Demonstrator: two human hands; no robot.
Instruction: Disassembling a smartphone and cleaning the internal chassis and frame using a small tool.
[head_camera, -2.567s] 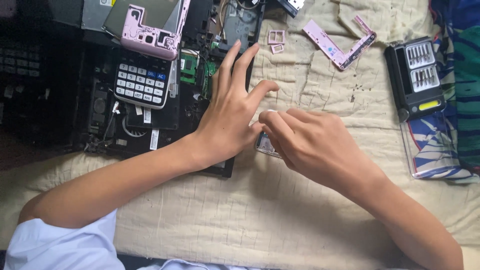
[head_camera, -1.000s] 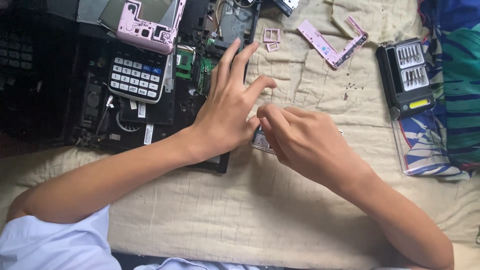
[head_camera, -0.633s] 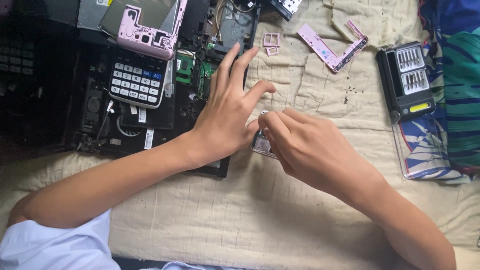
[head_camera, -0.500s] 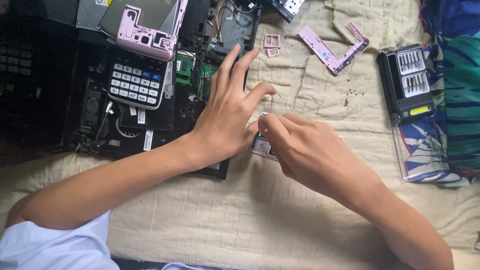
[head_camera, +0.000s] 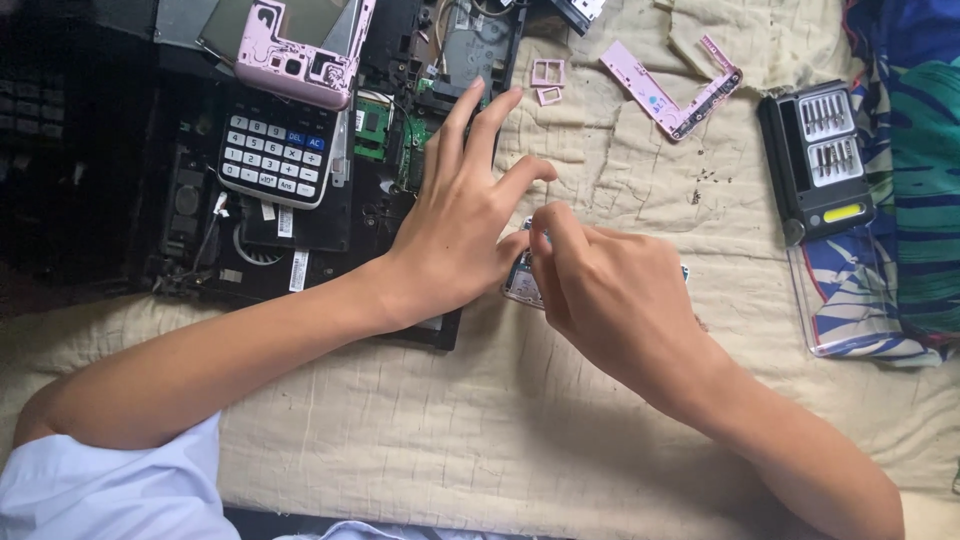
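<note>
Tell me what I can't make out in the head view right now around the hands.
- Small device: mostly hidden under the right hand and left hand; its kind is unclear.
- Right fingers: whether they pinch a tool is too small to tell.
- Opened laptop: left part lost in shadow.
- Bit case: bits too small to distinguish.
- Pink cover: cut by the top edge.

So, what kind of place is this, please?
Probably a home spot for small electronics repair, not a proper workbench: a quilted cloth serves as the surface, with an opened laptop chassis, a screwdriver bit case and pink casing parts spread out.
</note>
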